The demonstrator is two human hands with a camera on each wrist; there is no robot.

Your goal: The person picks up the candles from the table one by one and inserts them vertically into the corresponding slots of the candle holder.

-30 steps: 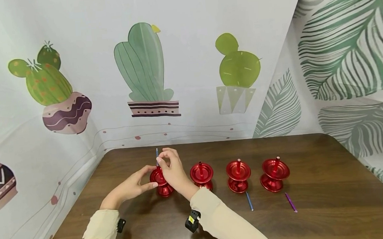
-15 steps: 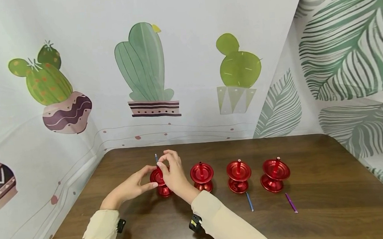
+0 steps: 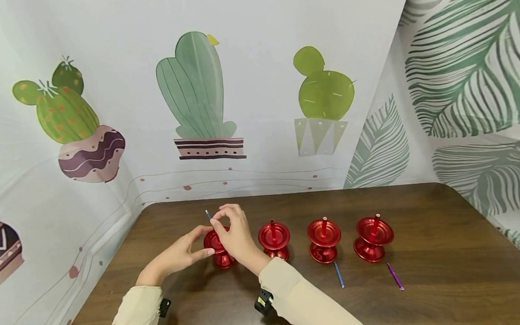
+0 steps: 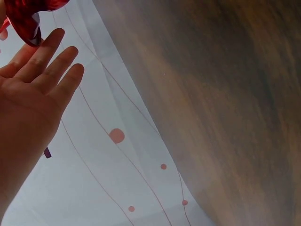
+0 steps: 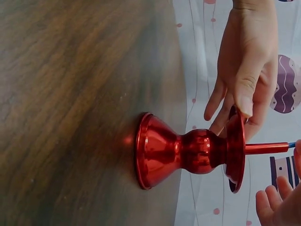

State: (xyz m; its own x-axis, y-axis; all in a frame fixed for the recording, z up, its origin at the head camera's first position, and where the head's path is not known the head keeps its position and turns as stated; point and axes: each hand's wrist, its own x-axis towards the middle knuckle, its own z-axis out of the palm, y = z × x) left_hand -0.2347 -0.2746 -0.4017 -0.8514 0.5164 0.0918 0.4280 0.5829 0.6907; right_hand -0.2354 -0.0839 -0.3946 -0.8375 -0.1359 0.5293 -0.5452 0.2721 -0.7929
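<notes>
At the left end of a row of shiny red metal candle holders, my left hand (image 3: 180,253) grips one candle holder (image 3: 223,259) by the rim of its dish. The right wrist view shows the left thumb on the rim of this holder (image 5: 202,146), its other fingers extending behind the dish. My right hand (image 3: 239,239) pinches a thin blue candle (image 3: 207,214) between thumb and forefinger. The candle leans left in the head view. Its lower end (image 5: 292,145) meets the top of the holder's upright red tube; whether it is inside cannot be told.
Three more red holders stand to the right: one (image 3: 274,235), another (image 3: 324,235) and a third (image 3: 374,235). A second blue candle (image 3: 339,275) and a purple candle (image 3: 395,276) lie before them on the brown wooden table (image 3: 463,269). A cactus-printed cloth (image 3: 264,82) hangs behind.
The blue candle in my right hand has come down slightly and tipped from upright to leaning left. My left hand keeps its place on the holder's rim.
</notes>
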